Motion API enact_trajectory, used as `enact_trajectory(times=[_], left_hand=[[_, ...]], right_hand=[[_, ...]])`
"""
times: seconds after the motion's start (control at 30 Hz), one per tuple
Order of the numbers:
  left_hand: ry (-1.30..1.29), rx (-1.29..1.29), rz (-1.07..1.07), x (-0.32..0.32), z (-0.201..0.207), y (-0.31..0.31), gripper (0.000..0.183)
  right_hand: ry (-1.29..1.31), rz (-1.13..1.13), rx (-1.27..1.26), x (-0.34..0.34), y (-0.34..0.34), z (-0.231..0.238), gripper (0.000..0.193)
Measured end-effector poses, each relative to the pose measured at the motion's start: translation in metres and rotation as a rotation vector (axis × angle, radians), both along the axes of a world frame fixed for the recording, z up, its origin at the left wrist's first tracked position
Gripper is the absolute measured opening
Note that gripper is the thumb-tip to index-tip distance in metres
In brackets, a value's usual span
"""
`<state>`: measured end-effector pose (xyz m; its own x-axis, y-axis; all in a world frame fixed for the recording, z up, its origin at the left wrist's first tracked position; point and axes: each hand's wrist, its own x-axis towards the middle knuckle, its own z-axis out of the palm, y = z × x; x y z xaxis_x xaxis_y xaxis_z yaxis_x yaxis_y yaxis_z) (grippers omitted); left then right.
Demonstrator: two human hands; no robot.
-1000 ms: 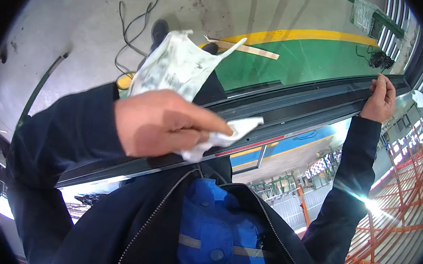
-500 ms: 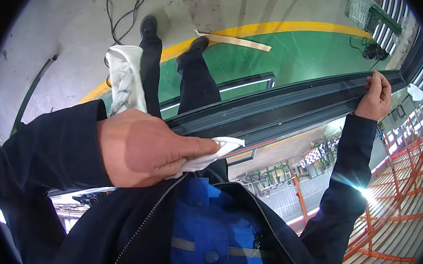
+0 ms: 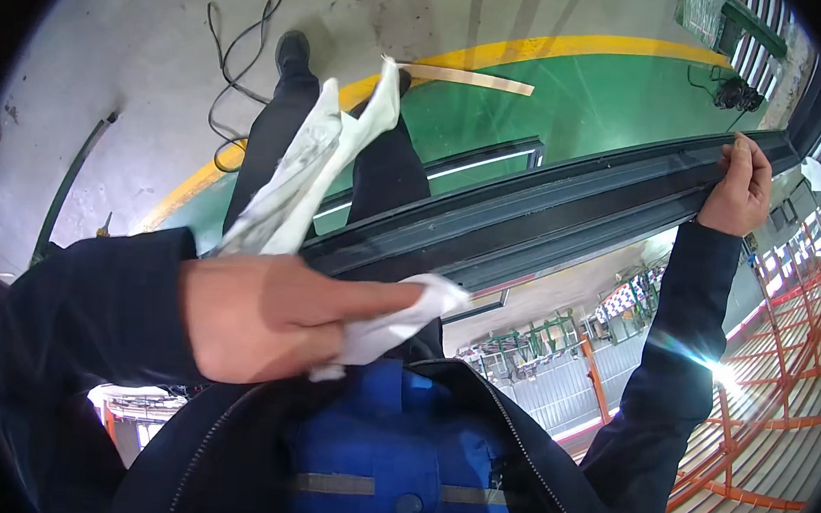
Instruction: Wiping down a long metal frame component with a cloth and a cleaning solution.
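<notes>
A white cloth (image 3: 395, 328) is bunched in my left hand (image 3: 266, 317), whose fingers are closed on it and a little blurred. Its tip lies by the near side of a dark metal frame (image 3: 530, 213) with long grooves; I cannot tell if they touch. Another length of white, grey-smudged cloth (image 3: 291, 184) hangs out beyond the same hand, over my legs. Farther right, my right hand (image 3: 739, 191) has its fingers curled over the frame near the corner, gripping it. Inside the frame, a shiny surface (image 3: 537, 363) shows racks and a roof.
A black cable (image 3: 222, 78) loops on the grey floor at the far left. Beyond the frame a pale strip (image 3: 473, 80) lies on the green floor beside a yellow line (image 3: 542, 50). A coiled dark cable (image 3: 735, 94) sits near the far right corner.
My left hand has shifted slightly left and down with the white cloth. The hanging cloth has swung to the right and spread into two tips. My right hand keeps its grip on the frame.
</notes>
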<state>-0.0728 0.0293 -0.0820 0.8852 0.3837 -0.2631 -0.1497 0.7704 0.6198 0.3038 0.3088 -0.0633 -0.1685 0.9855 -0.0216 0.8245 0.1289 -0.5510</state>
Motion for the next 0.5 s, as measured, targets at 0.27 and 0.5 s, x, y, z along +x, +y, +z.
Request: enact_trajectory(times=[0.27, 0.5], left_hand=[[0.196, 0.236, -0.134, 0.010, 0.017, 0.021, 0.064], [0.149, 0.050, -0.103, 0.007, 0.009, 0.013, 0.059]], right_hand=[[0.004, 0.026, -0.001, -0.003, 0.000, -0.001, 0.019], [0.023, 0.017, -0.015, 0.001, -0.001, -0.006, 0.019]])
